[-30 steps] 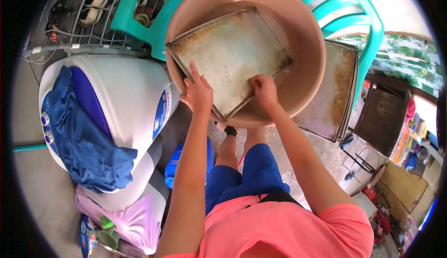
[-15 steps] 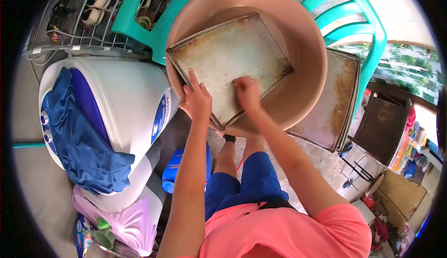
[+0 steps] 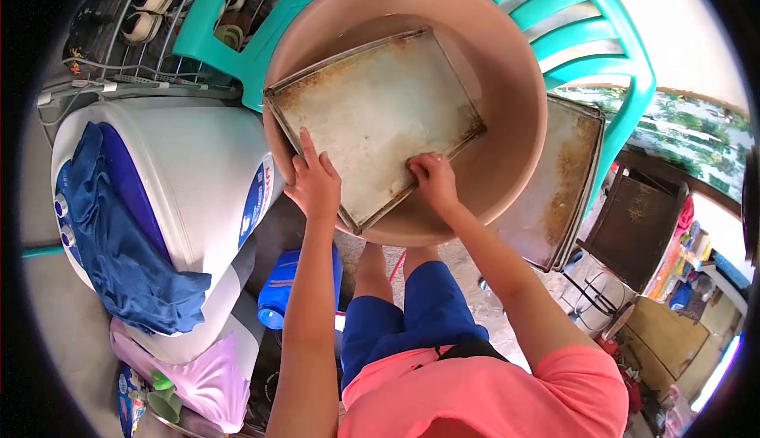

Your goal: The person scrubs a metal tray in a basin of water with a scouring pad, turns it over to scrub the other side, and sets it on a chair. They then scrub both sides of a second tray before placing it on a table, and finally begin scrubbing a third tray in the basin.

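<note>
A worn metal baking tray (image 3: 380,98) with rusty brown stains leans inside a large tan plastic basin (image 3: 507,121). My left hand (image 3: 314,183) holds the tray at its left edge, with its index finger stretched along the surface. On the tray near its lower right edge, my right hand (image 3: 435,181) is closed, its fingertips bunched and pressed down. Something small and dark shows at those fingertips, too hidden to name. A little water seems to lie in the basin's bottom, behind the tray.
The basin rests on a green plastic chair (image 3: 613,58). More stained trays (image 3: 546,193) lean to its right. On the left stands a white washing machine (image 3: 190,169) with a blue cloth (image 3: 134,256) over it. A blue jug (image 3: 289,284) stands on the floor; a shoe rack (image 3: 170,34) is behind.
My right hand has slid slightly right and down across the tray toward its edge. My left hand keeps its place on the tray. The whole view has shifted a little.
</note>
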Available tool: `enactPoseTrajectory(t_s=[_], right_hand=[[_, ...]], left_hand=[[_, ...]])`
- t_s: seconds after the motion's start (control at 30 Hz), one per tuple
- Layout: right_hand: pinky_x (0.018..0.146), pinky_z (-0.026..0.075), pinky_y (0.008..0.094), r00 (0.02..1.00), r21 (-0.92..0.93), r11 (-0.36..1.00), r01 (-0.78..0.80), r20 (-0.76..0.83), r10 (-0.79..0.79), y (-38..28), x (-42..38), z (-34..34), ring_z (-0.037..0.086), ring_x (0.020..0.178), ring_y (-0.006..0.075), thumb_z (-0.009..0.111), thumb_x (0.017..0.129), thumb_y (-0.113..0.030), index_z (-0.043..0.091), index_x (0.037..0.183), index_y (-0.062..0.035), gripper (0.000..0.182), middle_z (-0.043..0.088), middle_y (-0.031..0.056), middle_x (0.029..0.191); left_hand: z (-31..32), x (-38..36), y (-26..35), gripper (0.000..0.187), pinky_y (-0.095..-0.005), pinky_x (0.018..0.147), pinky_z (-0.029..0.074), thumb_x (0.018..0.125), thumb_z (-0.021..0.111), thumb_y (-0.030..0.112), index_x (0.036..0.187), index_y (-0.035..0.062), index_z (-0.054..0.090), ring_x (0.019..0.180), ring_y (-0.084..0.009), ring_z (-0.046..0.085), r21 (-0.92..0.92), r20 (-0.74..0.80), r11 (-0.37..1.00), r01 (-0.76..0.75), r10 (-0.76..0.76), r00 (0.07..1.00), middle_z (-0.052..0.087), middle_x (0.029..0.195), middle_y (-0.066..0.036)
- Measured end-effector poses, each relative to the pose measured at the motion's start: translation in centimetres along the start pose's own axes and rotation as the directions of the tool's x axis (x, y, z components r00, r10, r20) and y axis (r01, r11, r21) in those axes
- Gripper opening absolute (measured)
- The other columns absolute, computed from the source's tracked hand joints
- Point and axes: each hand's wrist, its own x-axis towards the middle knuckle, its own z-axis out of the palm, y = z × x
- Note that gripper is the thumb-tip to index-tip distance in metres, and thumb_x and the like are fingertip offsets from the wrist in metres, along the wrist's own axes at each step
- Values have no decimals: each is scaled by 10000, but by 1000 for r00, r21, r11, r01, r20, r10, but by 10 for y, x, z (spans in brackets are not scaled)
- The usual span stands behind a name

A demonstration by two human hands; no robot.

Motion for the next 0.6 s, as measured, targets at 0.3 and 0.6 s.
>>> enactPoseTrajectory(t_s=[0.3, 0.6], right_hand=[[787, 493, 432, 987, -112, 982, -149, -70, 142, 23, 34, 5, 611, 902, 326, 636, 805, -107, 695, 883, -105, 98, 661, 123, 956], [776, 495, 418, 942, -149, 942, -302, -195, 271, 91, 70, -25, 622, 874, 330, 638, 827, -139, 686, 884, -75, 98, 660, 134, 897]], left_hand=[[4, -2, -2, 654, -561, 710, 397, 945, 479, 289, 1499, 256, 132, 845, -293, 621, -50, -90, 998, -33, 28, 996, 554, 1018, -106], [7, -1, -1, 648, -524, 657, 402, 942, 488, 296, 1496, 221, 160, 827, -282, 626, 0, -160, 999, -43, 42, 986, 578, 1021, -84]])
